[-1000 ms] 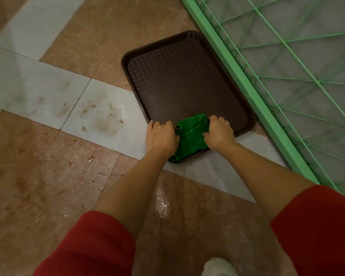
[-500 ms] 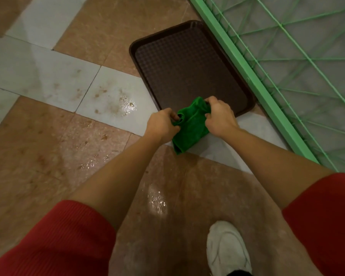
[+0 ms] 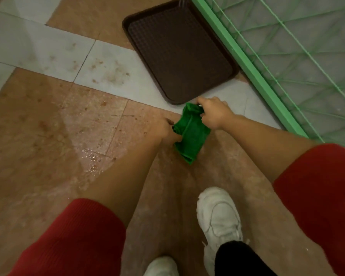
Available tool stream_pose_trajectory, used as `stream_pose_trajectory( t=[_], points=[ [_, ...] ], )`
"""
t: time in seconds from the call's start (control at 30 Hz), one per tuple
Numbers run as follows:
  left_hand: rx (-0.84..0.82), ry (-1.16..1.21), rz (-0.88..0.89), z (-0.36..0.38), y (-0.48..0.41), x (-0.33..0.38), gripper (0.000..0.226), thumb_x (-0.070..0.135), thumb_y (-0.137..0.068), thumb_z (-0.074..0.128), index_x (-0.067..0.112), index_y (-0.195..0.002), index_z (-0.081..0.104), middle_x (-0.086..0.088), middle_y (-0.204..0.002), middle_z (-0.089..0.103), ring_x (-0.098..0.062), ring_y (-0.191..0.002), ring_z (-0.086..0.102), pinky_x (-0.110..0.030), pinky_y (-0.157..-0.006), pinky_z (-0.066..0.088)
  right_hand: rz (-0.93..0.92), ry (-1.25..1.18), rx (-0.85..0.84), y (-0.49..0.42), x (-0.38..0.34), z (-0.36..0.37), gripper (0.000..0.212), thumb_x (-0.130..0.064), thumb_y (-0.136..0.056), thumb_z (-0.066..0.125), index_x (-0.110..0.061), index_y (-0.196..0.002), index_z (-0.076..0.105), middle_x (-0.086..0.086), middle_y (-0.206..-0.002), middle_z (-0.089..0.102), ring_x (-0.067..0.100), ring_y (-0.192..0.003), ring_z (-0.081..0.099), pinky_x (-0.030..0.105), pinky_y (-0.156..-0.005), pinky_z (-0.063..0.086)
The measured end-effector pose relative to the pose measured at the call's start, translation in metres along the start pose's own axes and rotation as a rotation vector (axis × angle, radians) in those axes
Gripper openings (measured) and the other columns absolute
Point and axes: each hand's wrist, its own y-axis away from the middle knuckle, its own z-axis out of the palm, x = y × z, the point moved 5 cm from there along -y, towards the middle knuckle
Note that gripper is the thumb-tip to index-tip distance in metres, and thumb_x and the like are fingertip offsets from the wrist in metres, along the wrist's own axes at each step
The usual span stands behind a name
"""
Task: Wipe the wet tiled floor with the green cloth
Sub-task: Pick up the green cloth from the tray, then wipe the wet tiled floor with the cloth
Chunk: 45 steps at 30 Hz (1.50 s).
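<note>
Green cloth [image 3: 189, 134] hangs bunched between both hands, over brown tile just beside the tray's [image 3: 179, 50] near corner. The left hand [image 3: 163, 130] pinches one edge and the right hand [image 3: 213, 114] grips the top. I cannot tell whether its lower tip touches the floor.

Likely trouble: wiped while this crumpled, the cloth would probably smear the brown spots [image 3: 112, 72] rather than lift them. The glossy wet patch [image 3: 92, 156] lies near the feet, so a step into it could mean a slip.

Counted: one cloth, one tray, two hands, two white shoes [image 3: 219, 214], one clear wet patch — the spots are too scattered to number.
</note>
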Motion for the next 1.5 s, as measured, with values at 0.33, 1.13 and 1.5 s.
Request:
stream_pose_trajectory(
  t=[0.33,1.13,1.5],
  points=[
    [0.015,0.039,0.098,-0.036,0.091,0.045,0.038,0.006,-0.077,0.069,0.000,-0.112,0.056,-0.012,-0.096,0.061,-0.024,-0.089,0.061,-0.039,-0.085,0.053,-0.024,0.106,-0.112,0.059,-0.048,-0.083,0.032,-0.011,-0.087,0.050,-0.018,-0.118,0.048,0.015,-0.118,0.054,0.034,-0.106,0.053,0.042,-0.080,0.046],
    [0.080,-0.064,0.051,0.031,0.045,-0.031,0.054,0.020,-0.074,0.076,0.011,-0.122,0.052,-0.004,-0.092,0.057,-0.022,-0.091,0.059,-0.033,-0.080,0.050,0.014,0.183,0.048,0.040,-0.020,0.037,0.039,-0.011,-0.088,0.048,-0.016,-0.127,0.045,0.010,-0.127,0.053,0.029,-0.120,0.041,0.040,-0.091,0.035],
    [0.317,-0.163,0.148,0.027,0.042,-0.044,0.043,0.032,-0.080,0.068,0.026,-0.121,0.053,0.000,-0.106,0.064,-0.019,-0.097,0.059,-0.035,-0.079,0.052,0.211,-0.203,0.086,0.049,-0.009,0.109,0.066,-0.037,-0.094,0.051,-0.016,-0.147,0.017,0.013,-0.153,0.016,0.033,-0.141,0.013,0.047,-0.112,0.022]
  ],
)
